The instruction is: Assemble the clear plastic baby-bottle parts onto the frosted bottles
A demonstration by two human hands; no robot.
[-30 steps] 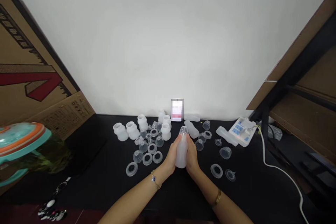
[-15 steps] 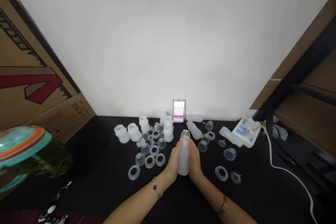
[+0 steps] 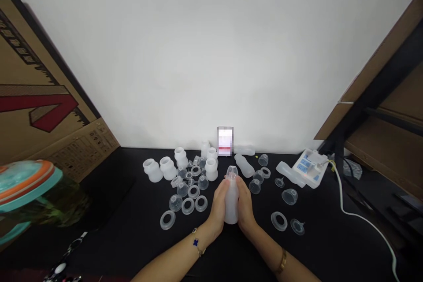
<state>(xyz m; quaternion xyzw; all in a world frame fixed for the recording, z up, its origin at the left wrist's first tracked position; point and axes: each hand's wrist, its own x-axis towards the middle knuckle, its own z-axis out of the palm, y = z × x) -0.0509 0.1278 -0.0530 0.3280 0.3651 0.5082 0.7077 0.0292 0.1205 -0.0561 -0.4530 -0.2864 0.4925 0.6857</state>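
A white baby bottle [image 3: 231,202] with a clear cap on top is held upright between my two hands. My left hand [image 3: 218,202] wraps its left side, and my right hand [image 3: 244,200] wraps its right side, thumbs near the cap. Left of the hands lie clear dome caps [image 3: 175,202], translucent collar rings [image 3: 188,205] and small nipple parts. Several open-necked white bottles [image 3: 168,168] stand behind these. To the right are more dome caps [image 3: 290,196], a ring [image 3: 279,221], a clear nipple [image 3: 298,227] and a white bottle lying down [image 3: 244,165].
A phone [image 3: 225,141] leans on the wall. A power strip [image 3: 310,167] with a white cable [image 3: 363,217] sits at the right. A teal-and-orange lidded jug [image 3: 36,194] and a cardboard box [image 3: 49,88] stand at the left. Keys and trinkets [image 3: 61,268] lie at the front left.
Both hands still grip the bottle in nearly the same place. The whole view has shifted very slightly; the parts on the table lie as before.
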